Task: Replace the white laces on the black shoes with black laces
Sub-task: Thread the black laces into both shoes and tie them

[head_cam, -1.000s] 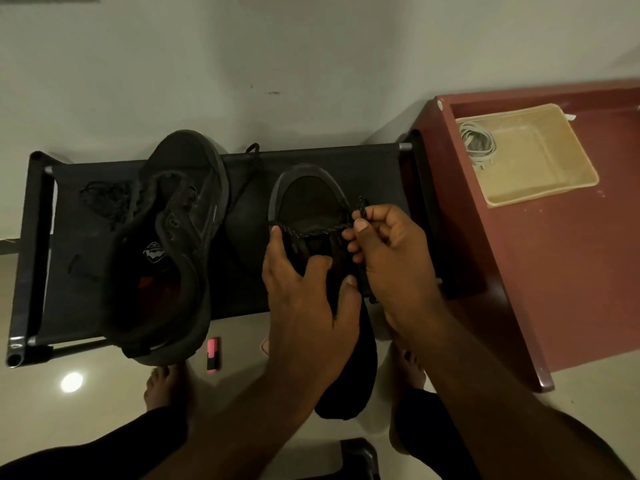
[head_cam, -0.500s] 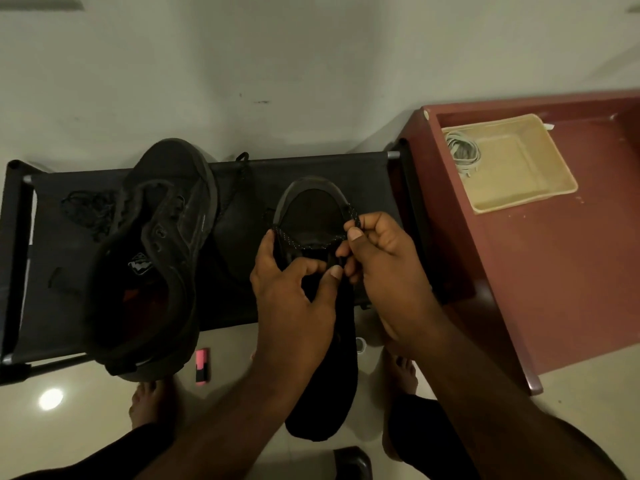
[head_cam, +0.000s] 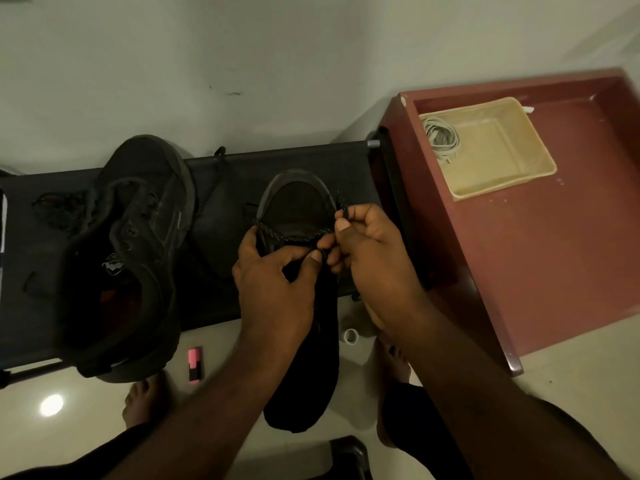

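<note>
The black fabric bench (head_cam: 346, 161) carries both shoes: the unlaced black sneaker (head_cam: 138, 237) at nine o'clock and the black shoe being laced (head_cam: 298, 199) at centre. The coiled white laces (head_cam: 441, 138) lie in the beige tray (head_cam: 512, 174) at two o'clock. The left hand (head_cam: 273, 292) grips the centre shoe's throat, and its thumb has closed in against the right hand (head_cam: 367, 251), which pinches the tip of the speckled black lace (head_cam: 277, 233). Only the toe row looks threaded, and the next eyelet probably follows.

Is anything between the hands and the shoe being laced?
Nothing visible does. The left hand grips the shoe at its eyelets, and the right hand pinches the black lace at the shoe's right edge.
</note>
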The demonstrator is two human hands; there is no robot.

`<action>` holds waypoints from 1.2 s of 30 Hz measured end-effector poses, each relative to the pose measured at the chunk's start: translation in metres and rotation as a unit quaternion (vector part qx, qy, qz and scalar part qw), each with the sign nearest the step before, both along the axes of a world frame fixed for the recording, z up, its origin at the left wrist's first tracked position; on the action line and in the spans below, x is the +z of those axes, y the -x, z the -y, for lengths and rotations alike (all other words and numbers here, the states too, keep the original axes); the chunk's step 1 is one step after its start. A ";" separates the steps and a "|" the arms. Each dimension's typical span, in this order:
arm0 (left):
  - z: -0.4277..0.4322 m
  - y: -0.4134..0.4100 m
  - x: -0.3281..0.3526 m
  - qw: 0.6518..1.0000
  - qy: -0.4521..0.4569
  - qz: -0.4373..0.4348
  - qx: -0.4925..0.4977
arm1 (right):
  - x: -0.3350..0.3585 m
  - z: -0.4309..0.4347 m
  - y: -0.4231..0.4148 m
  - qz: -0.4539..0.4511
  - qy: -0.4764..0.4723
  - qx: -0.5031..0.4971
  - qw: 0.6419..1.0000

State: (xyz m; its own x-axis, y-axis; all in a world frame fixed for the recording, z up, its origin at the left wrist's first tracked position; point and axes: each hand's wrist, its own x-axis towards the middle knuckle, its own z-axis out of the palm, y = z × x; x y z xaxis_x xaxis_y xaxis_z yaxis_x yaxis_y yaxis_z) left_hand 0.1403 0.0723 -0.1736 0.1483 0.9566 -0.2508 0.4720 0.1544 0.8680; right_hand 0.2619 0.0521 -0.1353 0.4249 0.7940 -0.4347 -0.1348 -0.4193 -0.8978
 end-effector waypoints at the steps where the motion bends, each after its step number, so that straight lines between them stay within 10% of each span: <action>1: 0.000 0.000 -0.002 1.000 -0.004 0.001 -0.001 | 0.000 0.000 -0.003 -0.005 0.008 -0.008 1.000; 21: 0.007 -0.001 -0.003 0.999 -0.035 -0.004 -0.001 | 0.005 0.001 -0.025 0.015 0.055 0.056 0.997; 36: 0.015 -0.004 0.013 0.998 -0.029 -0.053 -0.022 | 0.013 0.000 -0.028 0.191 0.041 0.196 0.961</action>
State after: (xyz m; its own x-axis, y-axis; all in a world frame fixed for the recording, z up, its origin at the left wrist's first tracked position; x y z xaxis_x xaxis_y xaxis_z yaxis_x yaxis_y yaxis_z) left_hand 0.1447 0.0569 -0.1607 0.1662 0.9631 -0.2116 0.5667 0.0823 0.8198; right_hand 0.2895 0.0524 -0.1223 0.2422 0.8956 -0.3733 0.3811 -0.4416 -0.8122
